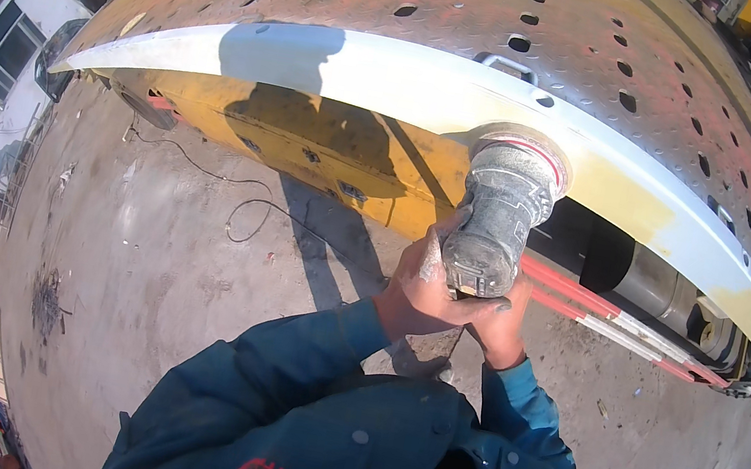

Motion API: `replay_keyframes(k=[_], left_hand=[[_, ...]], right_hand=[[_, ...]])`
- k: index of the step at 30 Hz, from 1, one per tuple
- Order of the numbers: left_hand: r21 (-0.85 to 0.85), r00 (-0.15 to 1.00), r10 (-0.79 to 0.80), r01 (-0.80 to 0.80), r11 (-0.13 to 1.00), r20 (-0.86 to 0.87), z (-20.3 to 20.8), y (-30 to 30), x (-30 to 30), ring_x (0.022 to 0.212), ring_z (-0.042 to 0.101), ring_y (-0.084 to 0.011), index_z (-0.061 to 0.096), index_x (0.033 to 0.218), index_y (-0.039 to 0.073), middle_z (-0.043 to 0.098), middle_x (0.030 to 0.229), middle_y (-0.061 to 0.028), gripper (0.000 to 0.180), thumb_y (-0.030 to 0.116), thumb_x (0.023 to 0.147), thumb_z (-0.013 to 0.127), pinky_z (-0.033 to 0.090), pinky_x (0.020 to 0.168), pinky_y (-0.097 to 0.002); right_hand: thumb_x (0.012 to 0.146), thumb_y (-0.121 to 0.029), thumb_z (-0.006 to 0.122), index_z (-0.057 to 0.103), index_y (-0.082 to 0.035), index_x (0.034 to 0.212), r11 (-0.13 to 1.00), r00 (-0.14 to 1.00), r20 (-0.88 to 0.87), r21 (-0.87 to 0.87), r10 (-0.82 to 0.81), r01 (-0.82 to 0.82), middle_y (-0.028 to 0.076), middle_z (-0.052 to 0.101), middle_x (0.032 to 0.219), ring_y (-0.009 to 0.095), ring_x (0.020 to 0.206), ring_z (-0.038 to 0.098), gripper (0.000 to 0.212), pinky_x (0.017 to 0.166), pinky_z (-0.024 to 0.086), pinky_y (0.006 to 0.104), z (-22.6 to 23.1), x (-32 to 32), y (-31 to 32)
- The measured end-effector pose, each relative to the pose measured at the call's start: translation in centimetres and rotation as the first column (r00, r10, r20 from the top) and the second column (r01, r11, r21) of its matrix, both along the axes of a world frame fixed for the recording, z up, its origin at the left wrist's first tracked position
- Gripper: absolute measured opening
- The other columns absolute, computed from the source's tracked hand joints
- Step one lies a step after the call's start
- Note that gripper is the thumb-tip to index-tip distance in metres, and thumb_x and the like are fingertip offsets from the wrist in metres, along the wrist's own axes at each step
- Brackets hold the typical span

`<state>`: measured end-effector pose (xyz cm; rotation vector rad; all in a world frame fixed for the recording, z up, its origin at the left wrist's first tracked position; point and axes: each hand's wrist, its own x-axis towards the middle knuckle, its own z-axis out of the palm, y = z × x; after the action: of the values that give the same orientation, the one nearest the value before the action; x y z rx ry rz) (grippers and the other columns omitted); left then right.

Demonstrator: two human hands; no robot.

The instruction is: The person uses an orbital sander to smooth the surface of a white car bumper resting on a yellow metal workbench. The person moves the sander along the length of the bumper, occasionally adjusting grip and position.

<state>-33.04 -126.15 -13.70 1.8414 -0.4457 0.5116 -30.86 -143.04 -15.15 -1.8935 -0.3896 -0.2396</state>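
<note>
A dusty grey power sander [495,217] with a round pad is held in both hands. Its pad rests against the outer face of a long white side rail [382,75], just below a metal loop handle. My left hand [418,286] is closed round the left side of the sander's rear body, with white dust on the skin. On the other side my right hand [506,324] is closed about the body, its fingers partly hidden by the tool. Pale yellow patches [620,198] show on the rail, mostly right of the pad.
Above the rail spreads a worn, perforated metal deck [478,8]. Below hang a yellow panel [310,149], red and white striped bars [618,327] and a dark cylinder [656,281]. A black cable [247,203] curls on the concrete ground [161,268]. Buildings stand at left.
</note>
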Motion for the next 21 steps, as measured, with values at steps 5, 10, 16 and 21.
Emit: replay_keyframes(k=[5, 10, 16, 21], left_hand=[[-0.16, 1.0, -0.008, 0.011, 0.987, 0.023, 1.4, 0.7, 0.5, 0.134, 0.072, -0.0401, 0.035, 0.164, -0.013, 0.065, 0.148, -0.0302, 0.119, 0.037, 0.08, 0.104, 0.057, 0.114, -0.0491], [-0.24, 0.977, -0.037, -0.014, 0.971, -0.208, 0.1, 2.0, -0.9, 0.141, 0.067, -0.0347, 0.032, 0.166, -0.008, 0.063, 0.153, -0.0255, 0.122, 0.035, 0.078, 0.104, 0.055, 0.118, -0.0468], [-0.13, 1.0, -0.02, 0.02, 0.991, 0.0, 3.3, 2.8, 0.3, 0.138, 0.069, -0.0335, 0.034, 0.164, -0.008, 0.064, 0.151, -0.0252, 0.114, 0.029, 0.08, 0.102, 0.056, 0.116, -0.0468], [-0.216, 0.999, -0.014, 0.004, 0.976, -0.044, 3.0, 3.5, 0.4, 0.136, 0.069, -0.031, 0.036, 0.163, -0.007, 0.067, 0.147, -0.0233, 0.11, 0.027, 0.081, 0.101, 0.055, 0.116, -0.0455]], right_hand=[[0.083, -0.027, 0.093, 0.07, 0.002, 0.136, 0.995, 0.997, 0.061, -0.09, 0.055, -0.049, 0.026, 0.083, 0.112, 0.044, 0.104, 0.083, 0.064, 0.088, 0.065, 0.0478, 3.6, 0.6, 1.1], [0.087, -0.027, 0.091, 0.07, 0.002, 0.137, 0.995, 1.0, 0.022, -0.099, 0.014, -0.011, 0.027, 0.082, 0.116, 0.046, 0.107, 0.082, 0.061, 0.091, 0.064, 0.0488, -0.1, 0.2, 2.6], [0.079, -0.026, 0.096, 0.069, 0.002, 0.139, 0.992, 0.99, 0.122, -0.117, 0.067, -0.053, 0.026, 0.082, 0.117, 0.047, 0.108, 0.081, 0.072, 0.092, 0.064, 0.0479, 5.2, 1.0, 3.2], [0.082, -0.026, 0.094, 0.069, 0.003, 0.138, 0.993, 0.995, 0.057, -0.094, 0.079, -0.073, 0.028, 0.08, 0.122, 0.048, 0.114, 0.079, 0.068, 0.097, 0.063, 0.0496, 4.9, 1.6, 4.1]])
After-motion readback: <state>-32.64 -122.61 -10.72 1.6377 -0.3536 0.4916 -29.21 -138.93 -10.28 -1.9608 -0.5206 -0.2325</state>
